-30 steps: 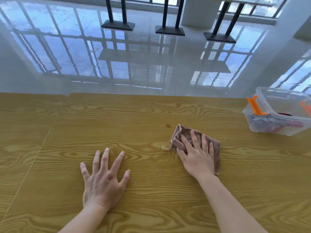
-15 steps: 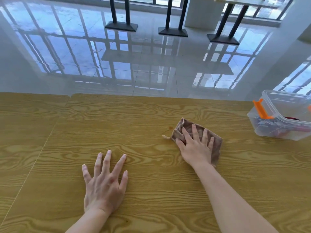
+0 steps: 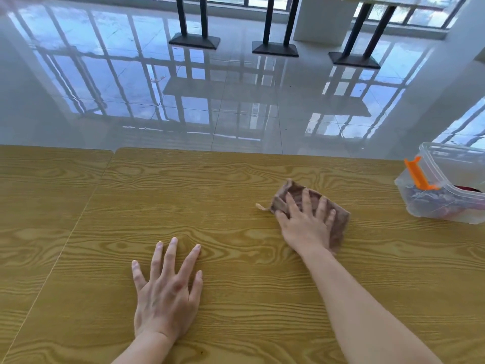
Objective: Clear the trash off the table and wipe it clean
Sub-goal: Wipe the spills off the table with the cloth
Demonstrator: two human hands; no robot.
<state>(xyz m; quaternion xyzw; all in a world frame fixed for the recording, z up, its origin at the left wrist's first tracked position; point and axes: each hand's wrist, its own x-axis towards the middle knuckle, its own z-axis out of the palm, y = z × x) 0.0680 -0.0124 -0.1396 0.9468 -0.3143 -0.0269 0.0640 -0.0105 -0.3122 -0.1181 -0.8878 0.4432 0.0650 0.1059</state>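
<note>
A folded brown cloth [image 3: 338, 219] lies on the wooden table [image 3: 236, 179] right of centre. My right hand [image 3: 305, 222] presses flat on it with straight, spread fingers, covering most of it. My left hand [image 3: 166, 290] rests flat on the bare tabletop nearer to me, fingers spread, holding nothing. A clear plastic bin [image 3: 446, 185] with orange latches stands at the table's right edge and holds dark trash items.
A seam [image 3: 78, 219] runs between this table and a second wooden table on the left. Beyond the far edge is a glossy tiled floor with black table pedestals [image 3: 274, 47].
My right hand has slid the cloth forward, away from me, over the small brown spot on the table. The spot no longer shows. My left hand has stayed in place.
</note>
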